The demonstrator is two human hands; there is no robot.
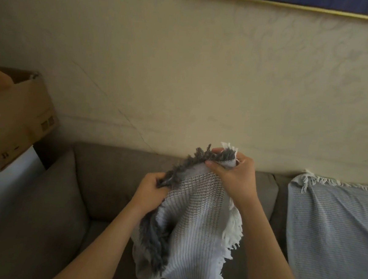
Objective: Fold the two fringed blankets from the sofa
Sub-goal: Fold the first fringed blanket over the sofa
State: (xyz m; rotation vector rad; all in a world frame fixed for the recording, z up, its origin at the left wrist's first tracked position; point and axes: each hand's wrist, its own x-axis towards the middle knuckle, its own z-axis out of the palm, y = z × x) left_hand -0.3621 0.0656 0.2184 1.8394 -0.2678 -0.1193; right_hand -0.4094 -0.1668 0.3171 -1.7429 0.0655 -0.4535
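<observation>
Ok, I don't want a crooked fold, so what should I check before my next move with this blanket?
1. Top corner of the held blanket pinched in the right hand: ok.
2. Dark fringed edge gripped by the left hand: ok.
3. Corners matched: cannot tell, the cloth is bunched.
4. Cloth taut between the hands: not ok, it sags crumpled.
5. The second blanket apart, draped over the sofa at the right: ok.

Dark printed marks on the cardboard box (26,113) are too blurred to read.
</observation>
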